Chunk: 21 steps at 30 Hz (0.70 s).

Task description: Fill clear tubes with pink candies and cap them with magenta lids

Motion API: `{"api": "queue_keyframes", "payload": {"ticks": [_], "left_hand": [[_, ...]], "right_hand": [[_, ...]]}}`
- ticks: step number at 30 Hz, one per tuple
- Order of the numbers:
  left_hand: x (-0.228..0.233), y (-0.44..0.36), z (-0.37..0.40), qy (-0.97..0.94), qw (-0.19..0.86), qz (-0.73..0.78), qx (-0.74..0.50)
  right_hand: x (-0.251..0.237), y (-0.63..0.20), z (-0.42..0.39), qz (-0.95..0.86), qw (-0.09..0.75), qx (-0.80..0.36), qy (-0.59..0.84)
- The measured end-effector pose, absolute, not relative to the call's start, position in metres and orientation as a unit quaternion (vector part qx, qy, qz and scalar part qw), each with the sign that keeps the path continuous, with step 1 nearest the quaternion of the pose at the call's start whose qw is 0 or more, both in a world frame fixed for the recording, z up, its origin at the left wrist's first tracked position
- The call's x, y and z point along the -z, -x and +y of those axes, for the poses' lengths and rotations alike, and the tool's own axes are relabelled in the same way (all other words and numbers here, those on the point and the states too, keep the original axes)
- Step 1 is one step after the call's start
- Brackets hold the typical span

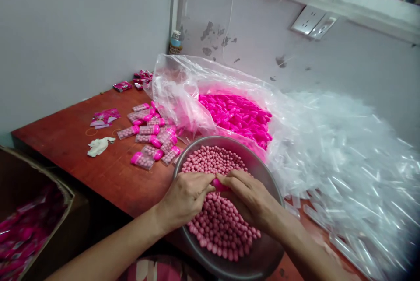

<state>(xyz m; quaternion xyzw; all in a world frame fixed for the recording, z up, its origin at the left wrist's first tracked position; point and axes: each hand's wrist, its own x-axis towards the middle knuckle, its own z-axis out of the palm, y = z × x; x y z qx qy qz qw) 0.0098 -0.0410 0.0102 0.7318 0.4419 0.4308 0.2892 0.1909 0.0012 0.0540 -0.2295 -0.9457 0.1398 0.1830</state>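
Tabletop [65, 138], pink cap [219, 184] between fingers [235, 180].

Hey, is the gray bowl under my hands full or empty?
Partly full: pink beads lie in the gray bowl, its inner wall bare above them.

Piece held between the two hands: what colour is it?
What shows of the piece is bright pink, seen best in the head view.

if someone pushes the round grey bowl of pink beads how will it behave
The round grey bowl looks stiff, its rim evenly curved. It is probably heavy, given the many small round pink beads inside. Those loose beads would likely roll if jolted.
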Motion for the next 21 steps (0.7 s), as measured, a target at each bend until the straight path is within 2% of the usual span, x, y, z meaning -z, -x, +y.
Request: {"api": "queue_keyframes", "payload": {"ticks": [3,8,10,12,14,18,21], "left_hand": [[-0.015,-0.008,-0.036,-0.670,0.352,0.448,-0.476],[-0.017,-0.004,-0.026,-0.536,0.471,0.448,-0.539],[-0.017,-0.004,-0.026,-0.544,0.472,0.443,-0.533],[-0.019,-0.005,-0.027,-0.581,0.453,0.429,-0.523],[-0.021,-0.006,-0.029,-0.615,0.429,0.411,-0.517],[-0.022,-0.008,-0.030,-0.640,0.402,0.402,-0.517],[-0.019,-0.007,-0.029,-0.639,0.389,0.411,-0.521]], "right_hand": [[-0.053,-0.192,0.008,-0.889,0.253,-0.269,0.271],[-0.039,-0.203,0.012,-0.621,0.354,-0.610,0.342],[-0.032,-0.208,0.014,-0.546,0.371,-0.664,0.351],[-0.029,-0.208,0.016,-0.527,0.383,-0.664,0.368],[-0.031,-0.204,0.018,-0.536,0.366,-0.663,0.374],[-0.044,-0.189,0.019,-0.496,0.233,-0.761,0.347],[-0.049,-0.181,0.017,-0.455,0.185,-0.807,0.328]]}}
